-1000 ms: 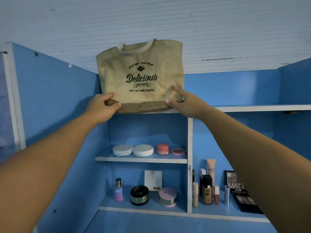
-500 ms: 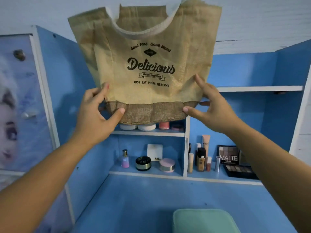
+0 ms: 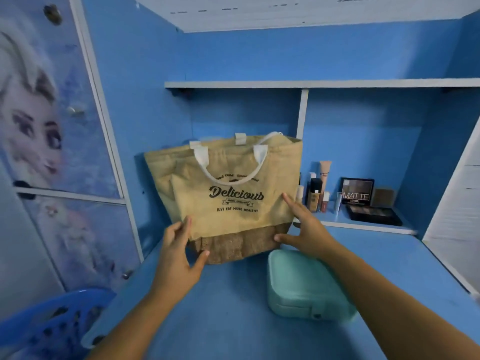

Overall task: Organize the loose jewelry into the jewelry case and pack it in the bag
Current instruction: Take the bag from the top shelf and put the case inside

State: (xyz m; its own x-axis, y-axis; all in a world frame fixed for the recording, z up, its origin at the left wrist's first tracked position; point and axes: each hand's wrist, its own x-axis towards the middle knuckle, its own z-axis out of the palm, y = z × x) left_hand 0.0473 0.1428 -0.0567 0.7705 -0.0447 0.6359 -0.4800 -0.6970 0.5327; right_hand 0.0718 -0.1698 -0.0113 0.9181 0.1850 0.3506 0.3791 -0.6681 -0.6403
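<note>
Jute bag [image 3: 233, 211] printed "Delicious" stands upright at the back of the blue worktop [image 3: 233, 320], its dark woven base on the surface. Its mouth faces upward and the inside cannot be seen. It has two white handles [image 3: 207, 162]: one loops down over the front, and the other shows at the top edge.

The left grip [image 3: 179, 255] brackets the bag's lower left corner, with the thumb on the base band and the fingers against the side edge. Whether it pinches the cloth or only touches it cannot be told. The right grip [image 3: 306, 229] is released, with straight, spread fingers laid on the bag's lower right front and the thumb at the base band.

One mint-green jewelry case [image 3: 306, 281] lies flat and closed on the worktop, just in front of the bag's right corner. Its clasp tab faces the person and its contents are hidden.

The shelf [image 3: 363, 225] compartment to the right of the bag holds upright bottles and tubes [image 3: 315, 193], some hidden behind the bag, so their number is unclear. It also holds two palettes: one [image 3: 357, 190] propped up and marked "MATTE", and one [image 3: 374, 215] lying flat.
</note>
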